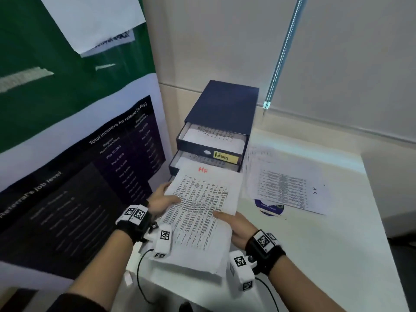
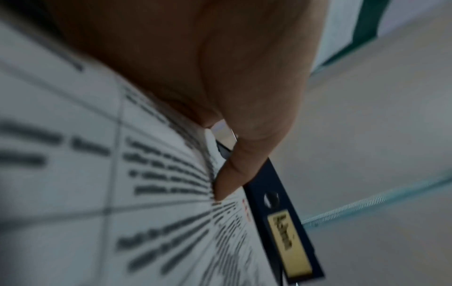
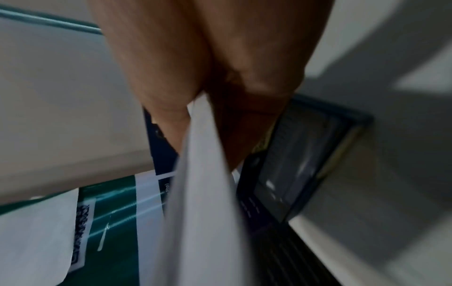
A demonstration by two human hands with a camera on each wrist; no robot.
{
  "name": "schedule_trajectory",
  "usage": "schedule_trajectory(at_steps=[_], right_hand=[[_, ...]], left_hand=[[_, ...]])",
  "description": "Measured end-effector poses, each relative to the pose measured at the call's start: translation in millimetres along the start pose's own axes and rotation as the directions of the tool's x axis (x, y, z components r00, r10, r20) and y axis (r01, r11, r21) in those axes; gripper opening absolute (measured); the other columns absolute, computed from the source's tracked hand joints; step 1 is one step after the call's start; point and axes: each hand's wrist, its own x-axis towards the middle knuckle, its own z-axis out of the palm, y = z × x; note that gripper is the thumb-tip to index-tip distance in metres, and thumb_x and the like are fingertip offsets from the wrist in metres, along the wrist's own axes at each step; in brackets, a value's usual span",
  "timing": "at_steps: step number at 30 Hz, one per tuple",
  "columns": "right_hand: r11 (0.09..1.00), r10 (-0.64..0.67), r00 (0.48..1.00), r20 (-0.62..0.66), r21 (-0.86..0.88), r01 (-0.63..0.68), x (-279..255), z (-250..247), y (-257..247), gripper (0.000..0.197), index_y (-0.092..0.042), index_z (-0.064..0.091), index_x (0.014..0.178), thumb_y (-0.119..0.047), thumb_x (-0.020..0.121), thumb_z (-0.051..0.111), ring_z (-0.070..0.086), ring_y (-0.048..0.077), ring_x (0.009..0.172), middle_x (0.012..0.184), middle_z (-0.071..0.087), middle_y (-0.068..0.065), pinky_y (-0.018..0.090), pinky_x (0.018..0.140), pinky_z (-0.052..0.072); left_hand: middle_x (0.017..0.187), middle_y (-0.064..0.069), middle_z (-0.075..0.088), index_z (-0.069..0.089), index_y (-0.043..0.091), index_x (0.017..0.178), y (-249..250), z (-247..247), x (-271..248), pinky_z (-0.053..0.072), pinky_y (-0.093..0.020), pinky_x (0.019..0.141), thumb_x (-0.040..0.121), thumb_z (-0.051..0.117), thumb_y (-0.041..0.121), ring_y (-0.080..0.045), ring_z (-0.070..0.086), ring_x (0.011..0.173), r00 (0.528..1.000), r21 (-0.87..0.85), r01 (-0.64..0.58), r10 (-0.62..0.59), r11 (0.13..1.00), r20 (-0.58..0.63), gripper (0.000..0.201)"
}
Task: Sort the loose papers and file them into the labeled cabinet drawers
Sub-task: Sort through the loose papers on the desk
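Note:
A stack of printed sheets (image 1: 198, 212), marked "HR" in red at its far edge, is held flat in front of the dark blue drawer cabinet (image 1: 222, 109). My left hand (image 1: 161, 200) grips its left edge, thumb on top (image 2: 227, 178). My right hand (image 1: 234, 224) pinches the right edge (image 3: 200, 174), thumb on top. Two upper drawers stand pulled out with papers inside; the top one carries a yellow "Admin" label (image 1: 225, 156). The stack's far edge hides the drawer below them.
A loose pile of printed sheets (image 1: 286, 183) marked "HR" lies on the white table (image 1: 315, 255) to the right of the cabinet, over a round blue sticker (image 1: 269, 208). A poster wall (image 1: 67, 154) stands close on the left. A blind cord (image 1: 281, 55) hangs behind.

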Motion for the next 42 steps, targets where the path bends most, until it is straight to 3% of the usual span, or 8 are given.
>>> schedule_trajectory(at_steps=[10, 19, 27, 30, 34, 37, 40, 42], right_hand=[[0.975, 0.221, 0.967, 0.128, 0.005, -0.224, 19.9, 61.2, 19.5, 0.051, -0.007, 0.057, 0.135, -0.013, 0.086, 0.072, 0.057, 0.032, 0.125, 0.133, 0.060, 0.017, 0.051, 0.110, 0.039], [0.910, 0.408, 0.907, 0.106, -0.131, -0.394, 11.0, 74.0, 69.5, 0.055, -0.003, 0.058, 0.132, -0.017, 0.083, 0.076, 0.056, 0.030, 0.126, 0.134, 0.060, 0.016, 0.046, 0.114, 0.036], [0.961, 0.233, 0.962, 0.145, -0.183, -0.205, -3.6, 75.9, 23.9, 0.043, -0.006, 0.061, 0.128, -0.005, 0.086, 0.071, 0.061, 0.032, 0.120, 0.129, 0.064, 0.016, 0.050, 0.105, 0.045], [0.968, 0.208, 0.956, 0.206, -0.183, -0.171, -14.7, 78.2, -4.4, 0.030, -0.003, 0.062, 0.123, 0.000, 0.094, 0.057, 0.069, 0.025, 0.104, 0.118, 0.069, 0.014, 0.034, 0.083, 0.058], [0.986, 0.143, 0.975, 0.172, -0.108, -0.126, 4.0, 64.8, -29.0, 0.053, -0.004, 0.054, 0.136, -0.009, 0.086, 0.071, 0.055, 0.037, 0.125, 0.135, 0.058, 0.020, 0.056, 0.108, 0.039], [0.982, 0.174, 0.982, 0.076, -0.085, -0.167, 16.3, 55.5, -47.9, 0.070, -0.005, 0.049, 0.140, -0.021, 0.079, 0.080, 0.054, 0.035, 0.127, 0.137, 0.056, 0.019, 0.054, 0.111, 0.037], [0.988, 0.154, 0.988, -0.022, -0.004, -0.154, 24.5, 44.9, -69.5, 0.047, -0.002, 0.050, 0.138, -0.021, 0.095, 0.060, 0.063, 0.031, 0.116, 0.133, 0.060, 0.019, 0.044, 0.093, 0.055], [0.987, 0.146, 0.985, -0.096, 0.087, -0.138, 25.2, 39.5, -82.8, 0.044, -0.003, 0.052, 0.137, -0.024, 0.098, 0.056, 0.067, 0.030, 0.109, 0.128, 0.063, 0.019, 0.040, 0.080, 0.059]], left_hand=[[0.107, -0.012, 0.072, 0.056, 0.017, 0.125, -2.1, -90.2, -36.7, 0.056, -0.037, 0.080, 0.089, 0.066, 0.004, -0.027, 0.071, 0.093, 0.997, 0.056, 0.057, -0.060, 0.997, 0.052, 0.039], [0.106, -0.008, 0.071, 0.060, 0.011, 0.122, -41.6, -87.0, -34.9, 0.053, -0.023, 0.064, 0.088, 0.060, 0.001, -0.019, 0.070, 0.089, 0.966, 0.285, 0.217, -0.247, 0.934, 0.072, 0.036], [0.112, -0.004, 0.073, 0.065, 0.013, 0.116, -22.2, -95.7, -27.8, 0.052, -0.041, 0.094, 0.087, 0.058, 0.000, -0.022, 0.070, 0.102, 0.954, 0.194, 0.066, -0.118, 0.979, 0.274, 0.032], [0.114, -0.005, 0.072, 0.065, 0.009, 0.118, -5.2, -104.5, -26.5, 0.050, -0.041, 0.094, 0.088, 0.061, 0.002, -0.023, 0.069, 0.105, 0.944, 0.145, 0.001, -0.049, 0.989, 0.327, 0.031], [0.117, -0.013, 0.070, 0.063, 0.013, 0.121, 8.8, -105.6, -16.0, 0.052, -0.038, 0.088, 0.081, 0.070, 0.017, -0.028, 0.068, 0.104, 0.959, 0.020, 0.009, -0.014, 1.000, 0.283, 0.041], [0.116, -0.011, 0.070, 0.064, 0.021, 0.119, 12.9, -94.2, -6.7, 0.048, -0.026, 0.067, 0.086, 0.068, 0.023, -0.023, 0.065, 0.086, 0.957, 0.050, -0.008, -0.007, 0.999, 0.291, 0.033], [0.111, -0.009, 0.072, 0.062, 0.018, 0.125, 11.0, -84.6, 5.8, 0.055, -0.032, 0.080, 0.084, 0.073, 0.017, -0.020, 0.069, 0.089, 0.960, 0.059, -0.032, 0.014, 0.998, 0.281, 0.042], [0.107, -0.011, 0.072, 0.057, 0.013, 0.130, 17.4, -77.2, 12.2, 0.058, -0.026, 0.069, 0.091, 0.064, 0.006, -0.016, 0.072, 0.080, 0.974, 0.017, -0.037, 0.033, 0.999, 0.225, 0.040]])
